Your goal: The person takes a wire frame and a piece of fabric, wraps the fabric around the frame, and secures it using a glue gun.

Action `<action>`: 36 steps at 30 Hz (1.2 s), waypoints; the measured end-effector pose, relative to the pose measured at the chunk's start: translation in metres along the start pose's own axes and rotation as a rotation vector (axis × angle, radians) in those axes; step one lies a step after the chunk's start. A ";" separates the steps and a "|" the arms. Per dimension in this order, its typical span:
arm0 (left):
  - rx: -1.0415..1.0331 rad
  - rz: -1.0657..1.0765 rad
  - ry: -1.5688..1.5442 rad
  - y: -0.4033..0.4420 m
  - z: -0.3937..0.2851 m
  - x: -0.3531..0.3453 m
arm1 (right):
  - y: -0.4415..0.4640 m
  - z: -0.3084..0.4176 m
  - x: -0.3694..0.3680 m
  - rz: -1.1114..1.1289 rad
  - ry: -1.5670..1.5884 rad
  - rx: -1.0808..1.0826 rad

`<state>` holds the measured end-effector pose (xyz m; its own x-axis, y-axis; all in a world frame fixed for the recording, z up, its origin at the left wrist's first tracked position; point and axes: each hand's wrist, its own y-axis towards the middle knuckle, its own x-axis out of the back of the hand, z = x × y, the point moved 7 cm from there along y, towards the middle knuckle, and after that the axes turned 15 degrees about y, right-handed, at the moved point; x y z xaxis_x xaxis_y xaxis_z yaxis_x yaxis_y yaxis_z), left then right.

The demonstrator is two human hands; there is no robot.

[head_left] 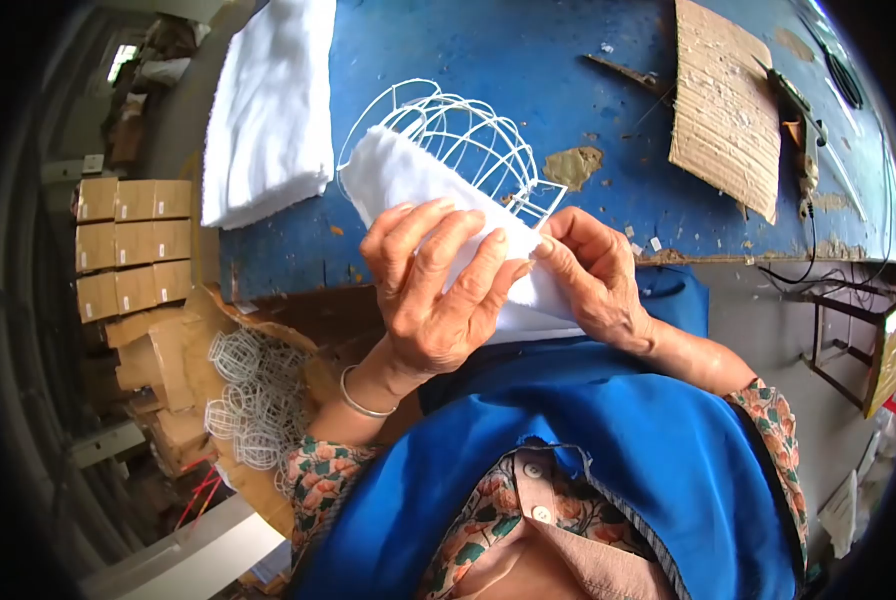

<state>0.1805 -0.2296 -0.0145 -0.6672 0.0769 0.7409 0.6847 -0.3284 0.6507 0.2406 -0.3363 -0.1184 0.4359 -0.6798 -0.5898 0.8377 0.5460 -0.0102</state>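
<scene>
A white wire frame (478, 135), rounded like a basket with a small squared end, lies tilted at the table's near edge. White fluffy cloth (398, 170) covers its near side and hangs toward my lap. My left hand (438, 280), with a bangle at the wrist, holds the cloth against the frame, its fingers curved and a little apart. Beside the frame's squared end, my right hand (598, 275) pinches the cloth's edge between thumb and fingertips. Whether a small item is also in that pinch is hidden.
A stack of white cloth (268, 110) lies on the blue table (498, 45). Corrugated cardboard (725, 110) and a corded tool (796, 110) lie to the right. Several wire frames (258, 395) are piled at lower left, near stacked boxes (133, 245). A stool (848, 340) stands at right.
</scene>
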 end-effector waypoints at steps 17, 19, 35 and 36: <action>-0.040 -0.033 0.063 -0.006 -0.015 -0.013 | -0.003 0.003 0.004 -0.035 -0.084 0.039; -0.044 -0.028 0.078 -0.007 -0.015 -0.013 | -0.006 0.012 0.002 -0.027 -0.185 0.112; -0.084 0.090 0.074 -0.003 -0.022 -0.010 | -0.024 0.108 0.012 0.016 -1.034 0.974; -0.079 0.098 0.060 -0.002 -0.021 -0.008 | -0.024 0.130 0.042 -0.222 -1.131 0.982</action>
<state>0.1786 -0.2491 -0.0255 -0.6165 -0.0145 0.7873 0.7236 -0.4046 0.5592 0.2814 -0.4412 -0.0380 -0.0924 -0.9588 0.2687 0.5997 0.1618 0.7837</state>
